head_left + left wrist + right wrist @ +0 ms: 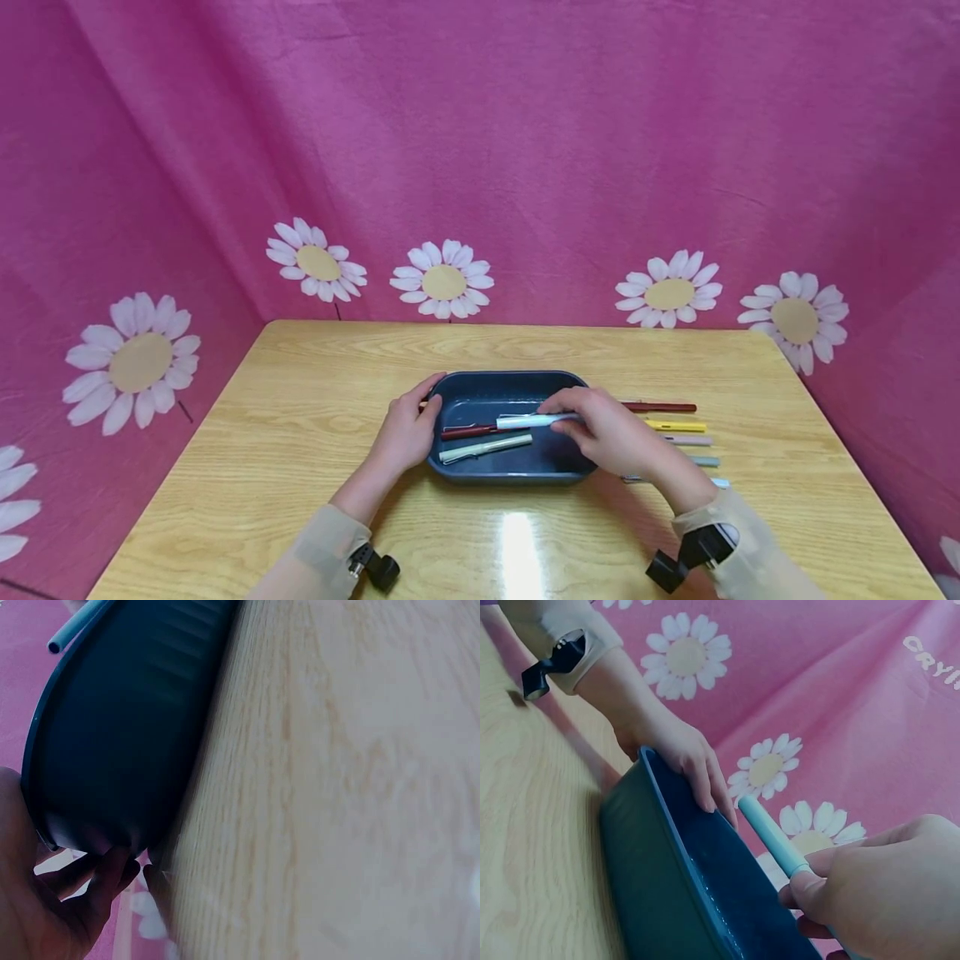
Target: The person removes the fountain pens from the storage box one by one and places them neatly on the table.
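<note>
A dark blue tray [510, 478] with rounded corners and raised walls sits on the table. My left hand [405, 429] grips its left end, thumb over the rim and fingers around the outside, as the left wrist view also shows. Over the tray, my right hand [611, 429] pinches a pale blue pen [517, 422] between thumb and fingers; the pen's capped end points left. The right wrist view shows that pen [772, 836] raised above the tray's rim. Inside the tray lie a dark red pen [459, 432] and a pale green pen [487, 448].
Right of the tray, several pens lie in a row on the wooden table [300, 367], partly behind my right arm: a dark red pen [667, 407], a yellow pen [678, 426], a greyish pen [692, 440] and others. A pink curtain [510, 150] with daisies hangs around the table.
</note>
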`<control>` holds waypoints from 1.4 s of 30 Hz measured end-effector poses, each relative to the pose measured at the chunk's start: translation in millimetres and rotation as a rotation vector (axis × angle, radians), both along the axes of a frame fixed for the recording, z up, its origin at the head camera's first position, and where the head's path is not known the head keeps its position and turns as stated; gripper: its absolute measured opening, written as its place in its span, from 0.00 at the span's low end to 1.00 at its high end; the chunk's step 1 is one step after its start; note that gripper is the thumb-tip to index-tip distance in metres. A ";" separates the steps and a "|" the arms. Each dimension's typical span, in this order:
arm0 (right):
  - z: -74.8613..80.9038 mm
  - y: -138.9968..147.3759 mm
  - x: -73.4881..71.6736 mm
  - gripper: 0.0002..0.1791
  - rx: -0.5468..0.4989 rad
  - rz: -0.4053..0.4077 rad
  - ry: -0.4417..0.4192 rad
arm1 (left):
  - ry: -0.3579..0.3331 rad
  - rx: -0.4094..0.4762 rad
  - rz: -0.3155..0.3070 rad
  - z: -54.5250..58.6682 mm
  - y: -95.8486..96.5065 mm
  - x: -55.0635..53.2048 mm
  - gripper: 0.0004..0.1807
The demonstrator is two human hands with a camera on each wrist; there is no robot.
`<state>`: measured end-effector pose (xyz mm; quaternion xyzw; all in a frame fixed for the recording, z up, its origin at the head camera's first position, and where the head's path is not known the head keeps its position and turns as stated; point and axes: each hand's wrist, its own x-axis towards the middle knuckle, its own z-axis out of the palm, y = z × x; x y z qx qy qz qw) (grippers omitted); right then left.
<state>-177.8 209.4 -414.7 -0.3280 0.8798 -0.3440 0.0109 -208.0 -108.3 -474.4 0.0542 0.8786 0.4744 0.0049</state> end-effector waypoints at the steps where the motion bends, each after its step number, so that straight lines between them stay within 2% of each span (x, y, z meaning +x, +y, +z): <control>1: -0.3 1.9 1.5 0.13 0.000 0.002 -0.004 | -0.002 0.001 0.002 0.4 0.0 0.3 0.25; 8: -2.6 18.8 12.1 0.14 -0.010 -0.002 -0.014 | -0.015 0.002 0.005 1.4 -0.1 1.6 0.25; 24: 1.6 56.6 39.0 0.18 -0.039 -0.076 -0.016 | -0.020 -0.008 0.022 0.0 -0.2 1.5 0.25; 30: -3.1 74.3 49.4 0.20 -0.090 -0.083 0.030 | -0.001 -0.016 0.011 -1.3 0.1 0.6 0.25; 42: -16.7 105.3 64.7 0.23 -0.086 -0.126 0.146 | -0.005 -0.010 0.004 -0.6 1.3 -1.2 0.25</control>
